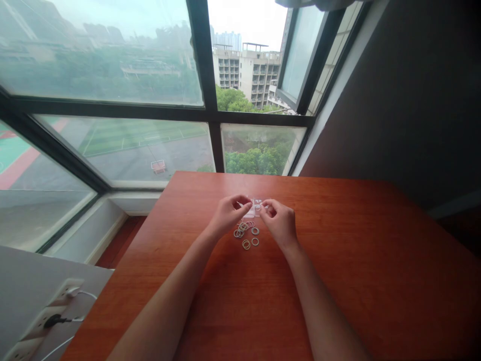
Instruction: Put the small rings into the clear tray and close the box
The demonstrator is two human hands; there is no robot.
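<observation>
A small clear plastic bag (248, 212) with white print is between my two hands, above the far middle of the table. My left hand (230, 210) pinches its left side between thumb and fingers. At its right side, the thumb and fingertips of my right hand (280, 218) are pinched together. A pale hair tie (257, 207) shows beside the right fingertips; whether it is inside the bag or in front of it, I cannot tell. Just below the hands lie several thin hair ties (243, 227), some overlapping, in pale, yellowish and pink tones. Nearer to me is one single tie (255, 241).
The reddish-brown wooden table (361, 260) reaches to large windows with dark frames (214, 117). One window pane (302, 55) stands ajar. Wall sockets with a black plug (54, 321) and white cables are at the lower left, beside the table's left edge.
</observation>
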